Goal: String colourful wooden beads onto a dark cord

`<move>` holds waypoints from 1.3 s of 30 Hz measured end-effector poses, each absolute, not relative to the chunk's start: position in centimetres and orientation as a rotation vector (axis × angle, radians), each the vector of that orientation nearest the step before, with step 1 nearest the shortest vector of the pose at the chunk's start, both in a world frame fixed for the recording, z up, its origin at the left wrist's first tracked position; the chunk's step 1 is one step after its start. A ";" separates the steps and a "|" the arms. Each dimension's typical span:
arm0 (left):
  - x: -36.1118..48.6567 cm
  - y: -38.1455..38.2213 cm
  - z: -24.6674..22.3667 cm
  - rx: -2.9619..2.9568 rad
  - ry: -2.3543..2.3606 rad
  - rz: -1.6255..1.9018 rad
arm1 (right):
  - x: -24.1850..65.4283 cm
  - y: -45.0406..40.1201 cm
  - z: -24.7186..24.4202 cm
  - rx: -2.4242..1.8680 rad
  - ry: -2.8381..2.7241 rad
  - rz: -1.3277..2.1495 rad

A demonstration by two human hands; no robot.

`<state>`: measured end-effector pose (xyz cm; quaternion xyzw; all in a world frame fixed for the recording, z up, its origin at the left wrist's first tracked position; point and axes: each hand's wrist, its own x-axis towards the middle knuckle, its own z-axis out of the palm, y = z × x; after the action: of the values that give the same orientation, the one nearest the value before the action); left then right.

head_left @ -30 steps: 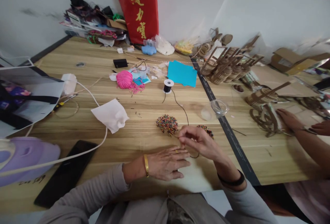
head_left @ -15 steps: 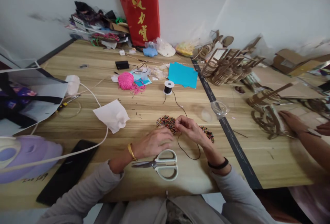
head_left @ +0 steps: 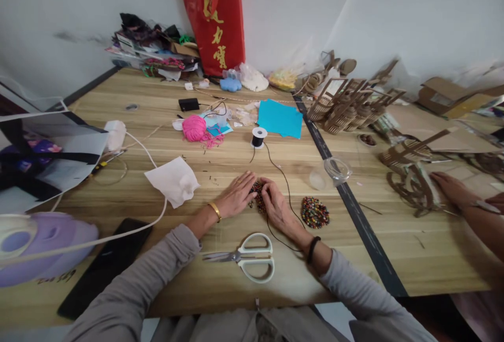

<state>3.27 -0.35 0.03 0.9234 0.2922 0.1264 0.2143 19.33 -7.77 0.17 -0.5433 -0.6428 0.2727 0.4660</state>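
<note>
Small multicoloured beads point(head_left: 259, 198) lie in a pile between my hands. My left hand point(head_left: 236, 195) rests flat at the pile's left side, fingers stretched out. My right hand point(head_left: 276, 205) is at its right side with fingers curled down; its fingertips are partly hidden, so what they hold cannot be made out. A black cord point(head_left: 286, 176) runs from the white spool point(head_left: 258, 137) down to my right hand and loops beneath it. Right of that hand sits a second bead heap point(head_left: 315, 212). Scissors with white handles point(head_left: 255, 258) lie nearer to me.
White paper point(head_left: 173, 182), a white cable and a black phone point(head_left: 104, 268) are on the left. Pink yarn point(head_left: 194, 128) and blue sheets point(head_left: 279, 118) lie farther back. Clear tape rolls point(head_left: 337, 168) are at the right, near another person's hand point(head_left: 449, 188) and small woven baskets.
My left hand has moved up and flattened beside the pile. My right hand has come down onto the beads, leaving the right heap fully visible. The view has shifted slightly.
</note>
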 end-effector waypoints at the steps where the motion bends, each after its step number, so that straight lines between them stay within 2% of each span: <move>1: 3.3 -0.3 0.0 2.581 0.793 0.338 | 19.1 -7.6 0.2 -1.322 -1.601 0.666; 14: 2.4 -1.2 0.2 2.588 0.723 0.353 | 18.6 -7.0 -0.4 -1.282 -1.662 0.649; 26: 2.2 -1.1 0.1 2.302 0.759 0.514 | 18.9 -6.8 -0.9 -1.268 -1.643 0.687; 39: 2.2 -0.6 0.9 2.065 0.772 0.620 | 19.5 -5.9 0.6 -1.312 -1.540 0.724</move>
<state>2.23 -0.64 0.95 0.8213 0.3068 0.2467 0.4129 19.48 -5.94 0.57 -0.5369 -0.6301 0.2963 0.4764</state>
